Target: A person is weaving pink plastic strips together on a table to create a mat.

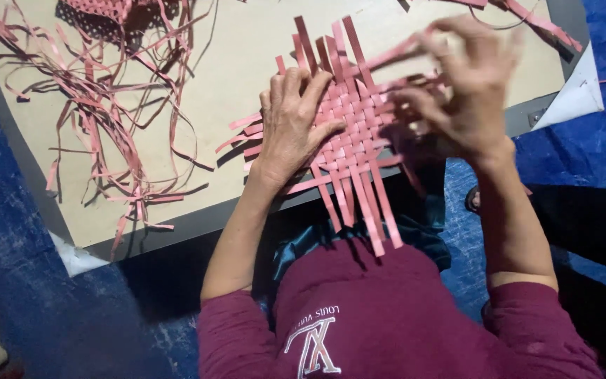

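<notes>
A blue tarp (29, 281) covers the floor, and on it lies a flat tan board (233, 56) with a dark edge, which serves as the work surface. On the board's near edge, partly overhanging toward the person's lap, sits the woven mat (348, 126) of pink strips, its loose ends fanning out on all 4 sides. A tangle of spare pink strips (106, 119) lies well apart on the board's left part. The left hand (292, 119) is spread open, palm down, pressing flat on the mat's left half; that pinning looks right, since it should keep the finished crossings from sliding. The right hand (464, 91), blurred in motion, hovers over the mat's right edge with fingers curled, seemingly pinching 1 long strip (394, 55) that runs up and right from the weave, though the blur leaves the grip uncertain. To do this step well, I judge the strip should be drawn snug against its neighbour, alternating over and under, with the pull kept low and parallel to the board so the thin strip neither kinks nor tears.
</notes>
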